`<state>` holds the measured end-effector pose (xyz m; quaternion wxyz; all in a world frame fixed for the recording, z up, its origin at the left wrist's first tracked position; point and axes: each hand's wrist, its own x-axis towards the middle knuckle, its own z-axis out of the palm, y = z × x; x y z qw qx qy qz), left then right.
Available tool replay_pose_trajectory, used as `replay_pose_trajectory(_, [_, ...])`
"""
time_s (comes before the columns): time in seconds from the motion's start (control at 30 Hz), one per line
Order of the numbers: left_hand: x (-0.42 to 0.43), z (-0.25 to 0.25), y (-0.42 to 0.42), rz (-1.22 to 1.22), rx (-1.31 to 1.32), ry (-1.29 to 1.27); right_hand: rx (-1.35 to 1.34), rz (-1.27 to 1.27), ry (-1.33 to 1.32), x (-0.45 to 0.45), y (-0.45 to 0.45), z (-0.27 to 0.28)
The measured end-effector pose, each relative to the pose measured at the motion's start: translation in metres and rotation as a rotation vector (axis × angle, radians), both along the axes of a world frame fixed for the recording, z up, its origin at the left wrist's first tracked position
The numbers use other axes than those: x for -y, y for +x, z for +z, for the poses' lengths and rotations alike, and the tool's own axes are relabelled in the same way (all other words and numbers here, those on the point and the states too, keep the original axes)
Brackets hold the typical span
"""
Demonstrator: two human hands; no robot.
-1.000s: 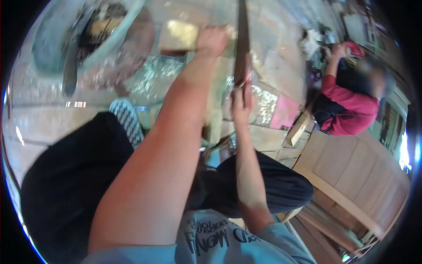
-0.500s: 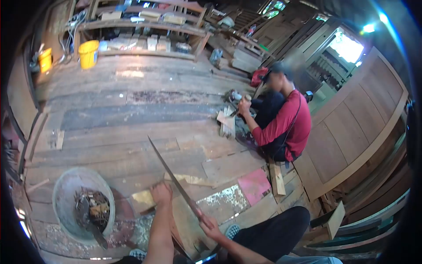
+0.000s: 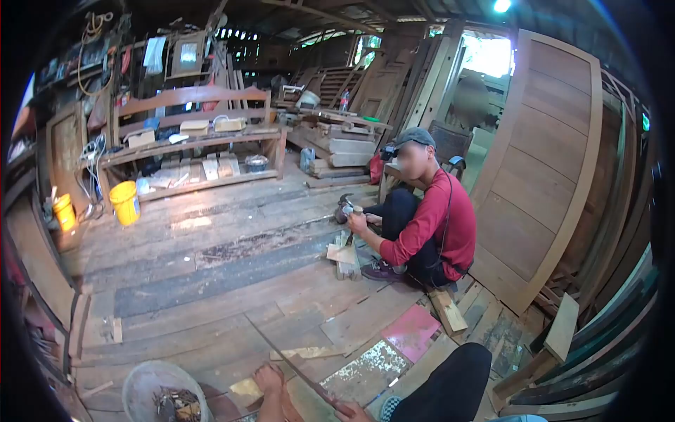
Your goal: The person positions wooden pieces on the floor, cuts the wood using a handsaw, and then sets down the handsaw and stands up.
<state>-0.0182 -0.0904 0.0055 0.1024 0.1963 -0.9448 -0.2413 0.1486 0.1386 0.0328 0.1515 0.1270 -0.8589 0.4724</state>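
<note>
My right hand [image 3: 355, 413] is at the bottom edge, closed around the near end of a long, narrow, tapering blade [image 3: 292, 363]. The blade slants up and left over the floorboards; its exact kind is unclear. To its left, my left hand [image 3: 269, 380] has its fingers curled into a fist beside a pale piece of wood [image 3: 244, 391]. What those fingers grip is hidden. Further left stands a translucent bucket [image 3: 133, 383] with wood scraps [image 3: 177, 406] in it.
A person in a red shirt [image 3: 436, 228] squats ahead, holding a tool over small wood blocks [image 3: 344, 257]. A pink board [image 3: 411, 334] and a white-flecked board [image 3: 365, 373] lie on the floor. Yellow buckets [image 3: 125, 204], a bench [image 3: 190, 144] and a leaning door panel [image 3: 538, 169] stand around.
My view has tilted upward, so both hands and the bucket sit lower in the picture. The blade stays in my right hand, and my left hand remains closed beside the pale wood.
</note>
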Motion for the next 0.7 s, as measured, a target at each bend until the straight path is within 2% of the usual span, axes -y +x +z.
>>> replay_pose_trajectory(0.03, [0.000, -0.003, -0.001, -0.010, 0.014, 0.000, -0.014, 0.001, -0.005, 0.001, -0.011, 0.004])
replay_pose_trajectory(0.1, [-0.002, 0.000, 0.001, -0.019, 0.032, -0.007, 0.235, 0.247, -0.057, 0.010, -0.038, 0.002])
replay_pose_trajectory(0.13, [-0.003, 0.001, 0.002, -0.018, 0.031, -0.005, 0.072, 0.246, -0.131, 0.022, -0.056, -0.006])
replay_pose_trajectory(0.17, [-0.001, 0.003, 0.003, -0.008, 0.027, -0.005, 0.068, 0.261, -0.144, 0.031, -0.072, -0.005])
replay_pose_trajectory(0.23, [0.001, 0.002, 0.005, 0.005, 0.049, -0.033, 0.369, 0.245, -0.017, 0.048, -0.098, 0.005])
replay_pose_trajectory(0.3, [-0.001, 0.005, 0.001, 0.001, 0.074, -0.049, 0.334, 0.240, -0.053, 0.048, -0.089, 0.005])
replay_pose_trajectory(0.37, [-0.001, 0.005, 0.004, -0.014, 0.023, -0.024, 0.082, 0.226, -0.144, 0.030, -0.051, 0.010])
replay_pose_trajectory(0.4, [0.001, 0.004, 0.006, -0.124, 0.096, 0.002, -0.032, 0.111, -0.070, 0.022, -0.028, 0.009])
replay_pose_trajectory(0.43, [0.000, 0.009, 0.009, -0.118, 0.087, 0.068, -0.146, 0.047, 0.004, 0.011, -0.012, -0.002])
replay_pose_trajectory(0.47, [0.003, 0.011, 0.006, -0.251, 0.158, 0.030, -0.097, 0.077, -0.040, -0.001, -0.014, -0.025])
replay_pose_trajectory(0.5, [-0.002, 0.015, 0.006, -0.168, 0.132, 0.036, -0.077, 0.224, -0.031, -0.006, -0.030, -0.044])
replay_pose_trajectory(0.53, [-0.004, 0.008, 0.006, -0.071, 0.075, 0.198, -0.030, 0.145, -0.108, -0.004, -0.048, -0.056])
replay_pose_trajectory(0.6, [-0.002, 0.009, 0.008, -0.136, 0.134, 0.123, -0.012, 0.244, -0.134, 0.019, -0.072, -0.052])
replay_pose_trajectory(0.7, [0.000, 0.003, 0.008, -0.030, -0.006, 0.074, 0.058, 0.328, -0.063, 0.037, -0.097, -0.036])
